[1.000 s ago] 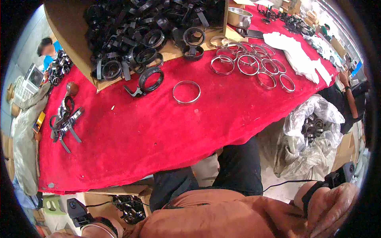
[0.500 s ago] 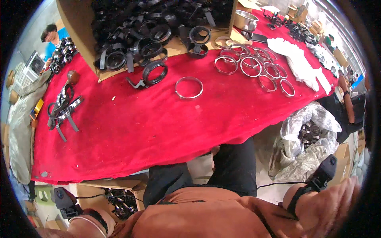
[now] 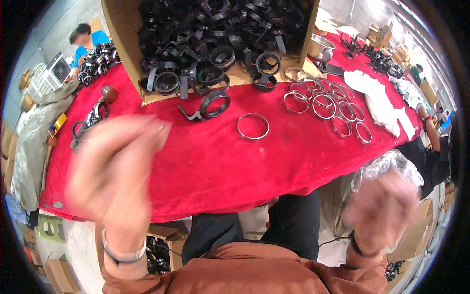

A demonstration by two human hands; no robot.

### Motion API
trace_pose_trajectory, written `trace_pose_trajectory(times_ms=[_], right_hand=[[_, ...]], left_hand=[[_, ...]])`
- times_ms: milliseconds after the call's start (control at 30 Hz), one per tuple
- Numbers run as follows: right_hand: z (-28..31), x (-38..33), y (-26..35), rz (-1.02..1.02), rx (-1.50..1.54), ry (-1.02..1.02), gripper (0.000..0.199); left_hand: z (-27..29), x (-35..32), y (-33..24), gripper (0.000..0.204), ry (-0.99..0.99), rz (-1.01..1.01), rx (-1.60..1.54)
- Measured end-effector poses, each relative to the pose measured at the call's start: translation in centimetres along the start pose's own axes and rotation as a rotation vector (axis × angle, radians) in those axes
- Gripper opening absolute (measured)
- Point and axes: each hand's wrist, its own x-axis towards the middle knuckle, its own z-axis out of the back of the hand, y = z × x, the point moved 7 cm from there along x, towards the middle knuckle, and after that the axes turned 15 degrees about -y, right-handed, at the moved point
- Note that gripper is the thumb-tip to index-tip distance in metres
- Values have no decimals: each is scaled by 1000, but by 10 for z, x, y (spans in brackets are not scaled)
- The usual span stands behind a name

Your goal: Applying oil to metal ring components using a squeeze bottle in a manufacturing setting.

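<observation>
With the clock centred on the view, the broad table under bright red cloth (image 3: 205, 166) fills the middle, and the step looks like a gap between handlings: neither hand visibly grips a piece. The left hand (image 3: 115, 166), at 9 o'clock, is above the cloth, its blurred fingers seemingly close together and pointing toward 1; whether they pinch anything, I cannot tell. The right hand (image 3: 384, 206), at 4 o'clock, overlaps a crumpled clear plastic bag (image 3: 387, 159) in the view; its fingers are too blurred to read. Lifting the lone thin silver metal ring (image 3: 253, 126), lying flat just off centre toward 1, would probably call for a fine fingertip pinch on its rim.

Counted from the largest: one open brown cardboard box (image 3: 126, 49) at 12, its black plastic ring clamps (image 3: 215, 39) too heaped to count; one white cloth glove or pair (image 3: 377, 100) between 2 and 3; one round steel bowl (image 3: 321, 48) between 1 and 2; one loose black ring clamp with a lever (image 3: 214, 104) at 11; more dark clamps (image 3: 93, 117) between 9 and 10, partly hidden behind the left hand, uncountable; and an overlapping cluster of silver rings (image 3: 324, 117) at 2, at least ten.
</observation>
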Motion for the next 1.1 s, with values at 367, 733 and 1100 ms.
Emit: trace_pose_trajectory(times_ms=[367, 733, 1100], right_hand=[[-114, 42, -132, 203, -811, 350, 77], [-169, 53, -134, 484, -520, 339, 71], [-178, 60, -131, 868, -509, 140, 75]], left_hand=[[-105, -31, 188, 40, 505, -29, 683], [-83, -48, 207, 34, 41, 1157, -661], [-81, -48, 201, 33, 10, 1183, -976]])
